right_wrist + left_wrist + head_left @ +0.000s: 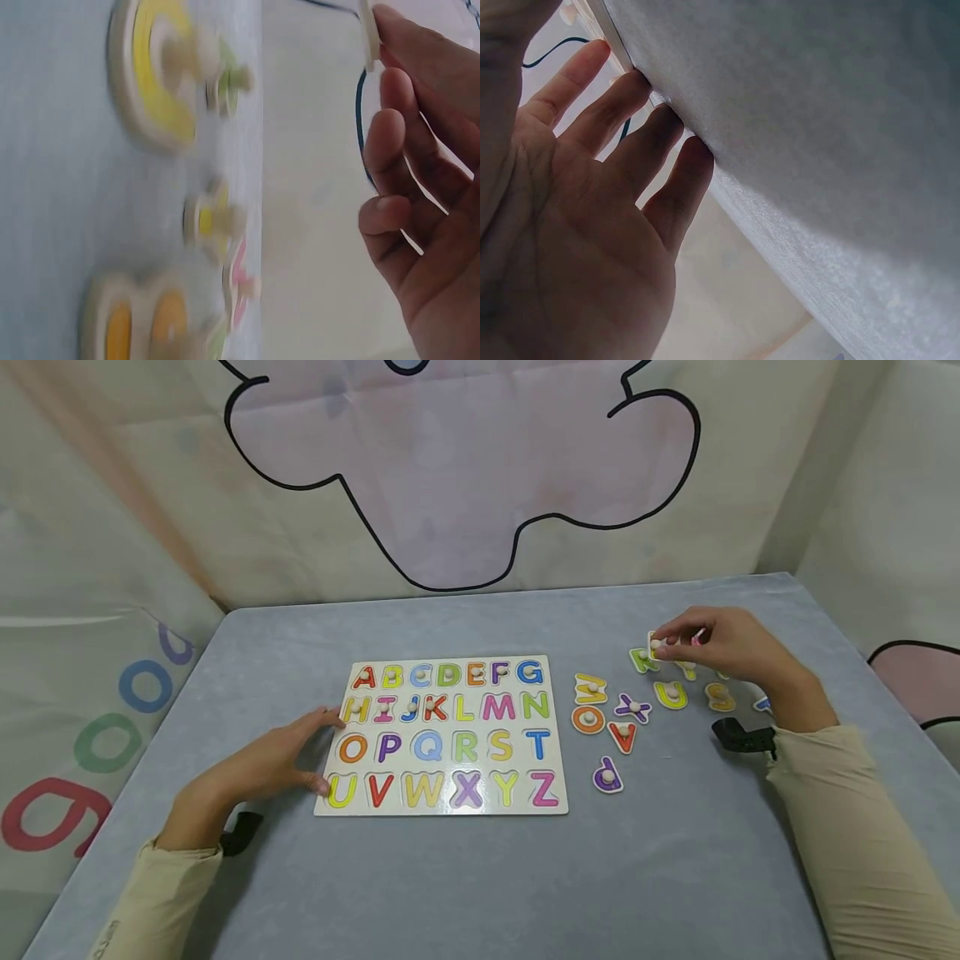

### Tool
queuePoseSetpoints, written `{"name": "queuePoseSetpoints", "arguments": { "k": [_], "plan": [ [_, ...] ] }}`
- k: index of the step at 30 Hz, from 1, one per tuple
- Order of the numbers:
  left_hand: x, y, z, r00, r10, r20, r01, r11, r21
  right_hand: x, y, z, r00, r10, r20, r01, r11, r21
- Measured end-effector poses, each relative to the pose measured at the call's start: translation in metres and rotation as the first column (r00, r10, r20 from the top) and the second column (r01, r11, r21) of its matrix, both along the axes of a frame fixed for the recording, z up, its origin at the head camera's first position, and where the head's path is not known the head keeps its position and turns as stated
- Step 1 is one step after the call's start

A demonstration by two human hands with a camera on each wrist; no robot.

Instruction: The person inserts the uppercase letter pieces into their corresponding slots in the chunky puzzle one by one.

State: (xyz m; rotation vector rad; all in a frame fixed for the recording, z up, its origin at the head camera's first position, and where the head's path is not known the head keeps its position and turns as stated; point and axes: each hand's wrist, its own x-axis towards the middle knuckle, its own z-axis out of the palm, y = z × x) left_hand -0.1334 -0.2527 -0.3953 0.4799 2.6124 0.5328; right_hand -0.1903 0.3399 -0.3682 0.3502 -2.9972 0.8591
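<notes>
A white alphabet puzzle board lies on the table, with knobbed letters in its top row and the left part of the second row. My left hand touches the board's left edge, its fingers fairly straight and the thumb by the U. Over to the right, my right hand pinches a small letter piece above the loose pieces; its pale edge shows, but which letter it is I cannot tell. Below that hand lie a yellow U and a green K-like piece.
Right of the board lie more knobbed letters: a yellow-orange piece, an orange O, a purple X, a red V and a purple P. A grey cloth covers the table. A printed curtain hangs behind.
</notes>
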Motion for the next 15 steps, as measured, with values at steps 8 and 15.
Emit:
{"name": "queuePoseSetpoints", "arguments": {
  "k": [8,15],
  "plan": [
    [0.0,-0.003,-0.001,1.0,-0.011,-0.018,0.011,1.0,0.013,-0.002,-0.03,0.002,0.992,0.069,-0.105,-0.077,0.994,-0.079],
    [-0.001,-0.003,-0.004,1.0,-0.018,-0.022,0.019,1.0,0.016,0.002,-0.068,0.008,0.989,0.105,-0.105,-0.118,0.985,-0.127]
  ]
}}
